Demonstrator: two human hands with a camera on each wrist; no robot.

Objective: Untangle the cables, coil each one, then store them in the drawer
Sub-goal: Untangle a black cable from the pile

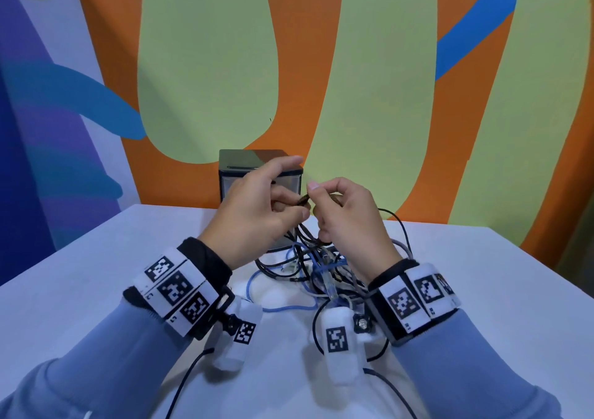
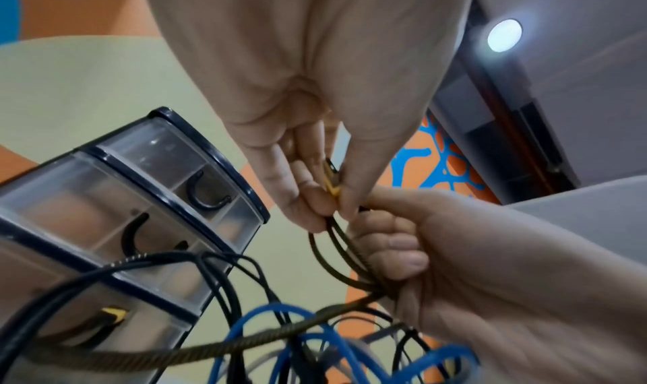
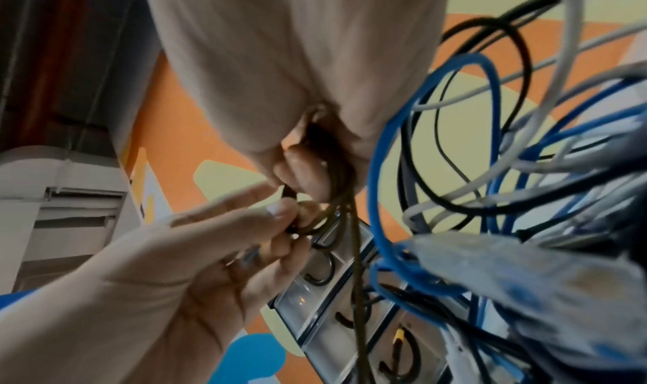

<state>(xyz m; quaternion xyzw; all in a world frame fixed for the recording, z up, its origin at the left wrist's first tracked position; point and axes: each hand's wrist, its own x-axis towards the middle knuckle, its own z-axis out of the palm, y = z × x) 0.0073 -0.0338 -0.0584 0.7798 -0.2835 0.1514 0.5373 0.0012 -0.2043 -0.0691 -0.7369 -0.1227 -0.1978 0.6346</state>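
Both hands raised over the counter — left hand and right hand each pinch the braided cable. Cable tangle lies below, before the drawer unit.

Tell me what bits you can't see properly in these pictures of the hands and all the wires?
- Small clear-fronted drawer box with dark frame: head view, both hands cover most of its front.
- Brown braided cable: how many loops are coiled is hidden inside the right hand, left wrist view.
- Yellow-tipped plug: mostly buried between the left hand's fingers.
- Tangle of blue, black and white cables: right wrist view, blurred and cut off at the edge.
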